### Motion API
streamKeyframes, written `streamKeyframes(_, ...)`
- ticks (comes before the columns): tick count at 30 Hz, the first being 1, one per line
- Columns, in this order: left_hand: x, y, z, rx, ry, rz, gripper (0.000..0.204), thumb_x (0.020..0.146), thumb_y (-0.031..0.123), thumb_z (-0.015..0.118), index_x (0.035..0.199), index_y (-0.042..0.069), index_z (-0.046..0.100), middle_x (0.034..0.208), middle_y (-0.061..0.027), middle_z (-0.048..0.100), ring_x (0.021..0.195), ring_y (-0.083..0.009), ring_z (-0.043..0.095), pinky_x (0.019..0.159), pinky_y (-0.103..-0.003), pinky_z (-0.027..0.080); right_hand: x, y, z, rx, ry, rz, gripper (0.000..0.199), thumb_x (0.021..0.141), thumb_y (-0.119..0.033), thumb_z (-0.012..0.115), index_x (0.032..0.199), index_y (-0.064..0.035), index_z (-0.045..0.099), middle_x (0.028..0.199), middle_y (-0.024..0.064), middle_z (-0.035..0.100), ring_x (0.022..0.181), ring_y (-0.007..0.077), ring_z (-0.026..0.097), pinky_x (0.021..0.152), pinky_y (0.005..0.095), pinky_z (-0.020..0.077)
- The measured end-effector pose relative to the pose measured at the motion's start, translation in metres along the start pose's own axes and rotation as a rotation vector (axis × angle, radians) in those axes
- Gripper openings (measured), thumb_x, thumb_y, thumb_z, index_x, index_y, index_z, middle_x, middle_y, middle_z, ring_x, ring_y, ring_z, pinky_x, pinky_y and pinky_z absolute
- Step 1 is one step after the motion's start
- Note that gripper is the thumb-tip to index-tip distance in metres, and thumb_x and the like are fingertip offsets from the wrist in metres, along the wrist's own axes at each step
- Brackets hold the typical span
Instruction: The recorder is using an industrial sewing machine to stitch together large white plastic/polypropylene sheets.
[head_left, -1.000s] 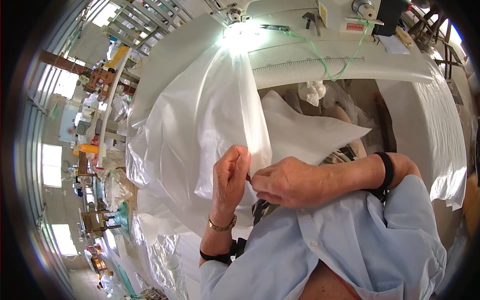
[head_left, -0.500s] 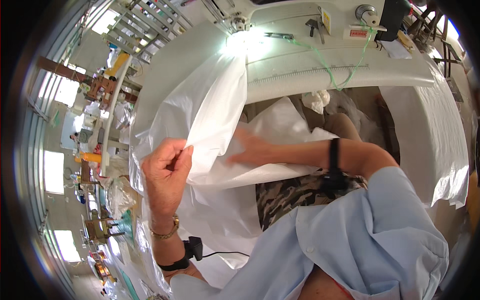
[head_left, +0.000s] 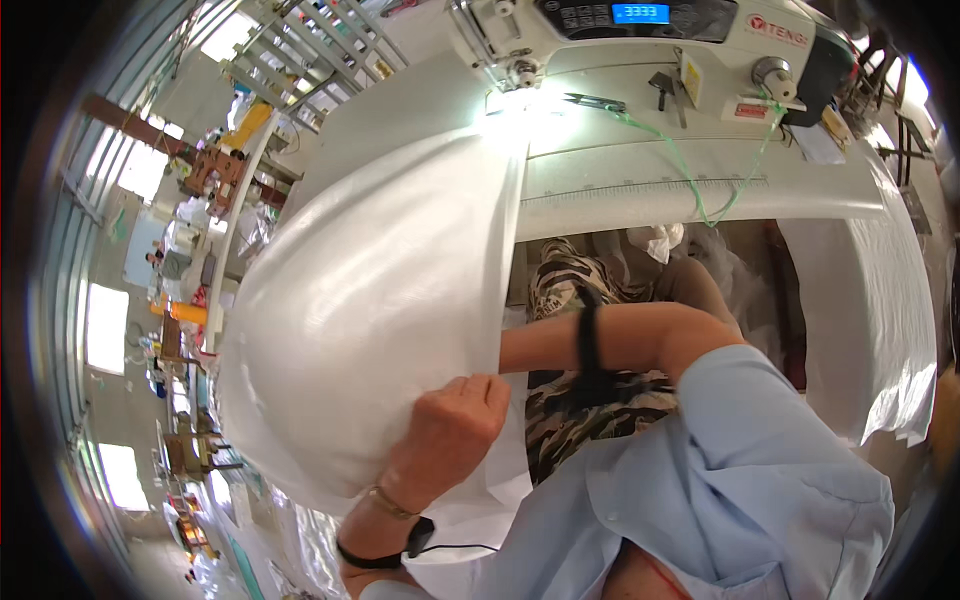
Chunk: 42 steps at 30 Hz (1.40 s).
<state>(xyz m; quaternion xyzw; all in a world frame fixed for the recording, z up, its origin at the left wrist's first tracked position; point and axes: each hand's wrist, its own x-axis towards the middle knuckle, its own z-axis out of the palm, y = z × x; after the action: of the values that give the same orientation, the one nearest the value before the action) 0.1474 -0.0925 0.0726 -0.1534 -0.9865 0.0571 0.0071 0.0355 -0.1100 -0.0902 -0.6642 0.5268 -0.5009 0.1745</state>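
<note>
A broad sheet of thin white material (head_left: 370, 300) runs from under the lit needle area of a sewing machine (head_left: 522, 75) down toward my lap, bulging out on the left. My left hand (head_left: 455, 425) is closed on the sheet near its right edge, thumb and fingers pressed together. My right forearm (head_left: 630, 335) reaches in from the right and passes behind that edge. The sheet and my left hand cover the right hand, so its fingers cannot be seen. The sheet's right edge stretches fairly straight from the machine to my hands.
Dark thread snips (head_left: 595, 102) lie right of the needle, beside a looped green cord (head_left: 690, 180). A small black tool (head_left: 660, 88) sits behind them. More white sheeting (head_left: 850, 330) hangs at the right. A cluttered workbench (head_left: 235, 215) stands to the left.
My left hand has moved right and toward my body, drawing the sheet's edge along. My right hand has gone behind the sheet, which now spreads wide and smooth instead of hanging folded.
</note>
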Motion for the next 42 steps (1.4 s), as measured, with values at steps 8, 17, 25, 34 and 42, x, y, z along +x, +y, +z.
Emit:
streamKeyframes(8,-0.012,0.033,0.148,-0.267,0.326,-0.322,0.010,0.076,0.004,0.058,0.085,0.003,0.053,0.071,-0.0077,0.052,0.064,-0.0232,0.058,0.051,-0.035,0.047,-0.072,-0.022,-0.156,-0.537,-0.813,0.541,0.021,0.083,-0.020,0.059,0.099,-0.0063,0.061,0.106,0.0129,0.061,0.098,0.0300,0.058,0.086,0.0425,0.0447)
streamKeyframes(17,0.000,0.053,0.157,-1.017,0.638,-0.777,0.004,0.081,-0.001,0.062,0.082,0.003,0.063,0.071,-0.0063,0.058,0.055,-0.0136,0.053,0.052,-0.027,0.041,-0.052,-0.029,-0.168,-0.603,-0.312,-0.178,0.012,0.082,-0.016,0.063,0.083,-0.0085,0.054,0.086,0.0057,0.057,0.092,0.0254,0.055,0.095,0.0429,0.0353)
streamKeyframes(25,-0.008,0.065,0.139,-1.689,0.659,-0.990,0.015,0.088,0.001,0.058,0.102,0.000,0.062,0.080,0.0000,0.056,0.047,-0.0040,0.048,0.043,-0.021,0.040,-0.063,-0.042,-0.150,-0.584,-0.365,-0.041,0.008,0.085,-0.012,0.059,0.082,-0.0082,0.053,0.079,0.0046,0.055,0.085,0.0241,0.056,0.090,0.0396,0.0369)
streamKeyframes(34,0.002,0.062,0.133,-1.205,0.796,-0.825,0.027,0.084,0.000,0.064,0.110,0.000,0.062,0.076,0.0007,0.048,0.056,-0.0048,0.040,0.049,-0.022,0.033,-0.064,-0.053,-0.142,-0.626,-0.380,-0.153,0.017,0.081,-0.019,0.067,0.081,-0.0084,0.053,0.085,0.0051,0.053,0.089,0.0231,0.053,0.090,0.0392,0.0384)
streamKeyframes(42,0.010,0.052,0.139,-0.985,0.882,-0.844,0.011,0.082,0.004,0.069,0.091,0.000,0.064,0.074,-0.0035,0.049,0.055,-0.0093,0.040,0.049,-0.025,0.032,-0.058,-0.056,-0.141,-0.698,-0.372,-0.171,0.022,0.079,-0.020,0.068,0.084,-0.0082,0.050,0.084,0.0044,0.050,0.089,0.0235,0.051,0.094,0.0424,0.0366)
